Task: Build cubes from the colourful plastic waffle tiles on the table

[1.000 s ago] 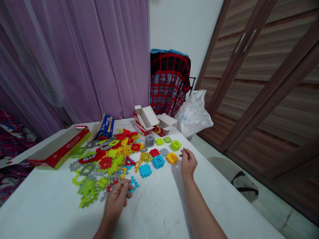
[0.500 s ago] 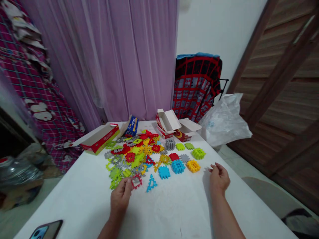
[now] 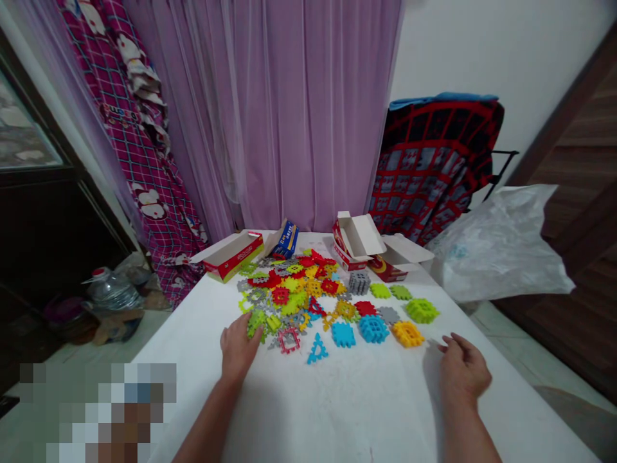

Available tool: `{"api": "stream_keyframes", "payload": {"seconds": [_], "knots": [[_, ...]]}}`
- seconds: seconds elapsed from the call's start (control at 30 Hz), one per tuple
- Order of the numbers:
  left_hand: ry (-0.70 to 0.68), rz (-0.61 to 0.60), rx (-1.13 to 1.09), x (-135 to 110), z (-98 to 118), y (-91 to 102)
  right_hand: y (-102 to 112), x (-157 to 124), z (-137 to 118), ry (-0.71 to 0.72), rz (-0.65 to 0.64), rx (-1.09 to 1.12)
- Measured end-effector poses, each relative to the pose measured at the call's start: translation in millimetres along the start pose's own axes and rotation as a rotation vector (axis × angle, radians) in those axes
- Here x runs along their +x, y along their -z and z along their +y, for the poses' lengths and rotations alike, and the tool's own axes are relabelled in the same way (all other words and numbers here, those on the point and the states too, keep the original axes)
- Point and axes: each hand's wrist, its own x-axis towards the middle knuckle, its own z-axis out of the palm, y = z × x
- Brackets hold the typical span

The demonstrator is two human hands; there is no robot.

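Note:
My left hand (image 3: pixel 238 346) is at the near left edge of a heap of toothed plastic building pieces (image 3: pixel 294 289). Its thumb and fingers are apart, around lime green pieces (image 3: pixel 258 320), with no firm grip visible. Just right of it, a red square frame piece (image 3: pixel 289 340) lies beside a blue triangle piece (image 3: pixel 317 349). My right hand (image 3: pixel 465 368) rests over the table's right side, loosely curled, fingers apart and nothing seen in it. Nearest to it is a yellow-orange stack of pieces (image 3: pixel 407 334); a blue stack (image 3: pixel 373 328) and a flat blue square (image 3: pixel 343 335) lie farther left.
Along the white table's (image 3: pixel 337 411) back stand an open red-and-green box (image 3: pixel 234 257), a blue box (image 3: pixel 288 239) and two open red boxes (image 3: pixel 349 257). Gray pieces (image 3: pixel 359 283) and a lime stack (image 3: pixel 422 310) sit at the right. A clear plastic bag (image 3: pixel 501 244) hangs beyond the right edge.
My left hand has left the red square frame and moved up and left to the lime green pieces. The view has swung left; my right hand stays near the right edge.

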Motion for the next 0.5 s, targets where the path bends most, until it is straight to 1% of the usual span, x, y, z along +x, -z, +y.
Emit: {"api": "stream_keyframes", "payload": {"seconds": [0.07, 0.2, 0.37, 0.43, 0.5], "knots": [[-0.017, -0.003, -0.009, 1, 1, 0.2, 0, -1, 0, -0.001, -0.007, 0.002], [-0.079, 0.053, -0.097, 1, -3, 1.6, 1, -3, -2, 0.005, -0.013, -0.001], [-0.093, 0.079, -0.123, -1, -7, 5.0, 1, -3, -1, 0.000, -0.018, 0.019], [-0.098, 0.087, -0.122, 2, -6, 7.3, 0, -1, 2, -0.009, -0.015, 0.035], [-0.102, 0.100, -0.115, 11, -1, 9.3, -2, 1, 6, -0.005, -0.009, 0.041]]}}
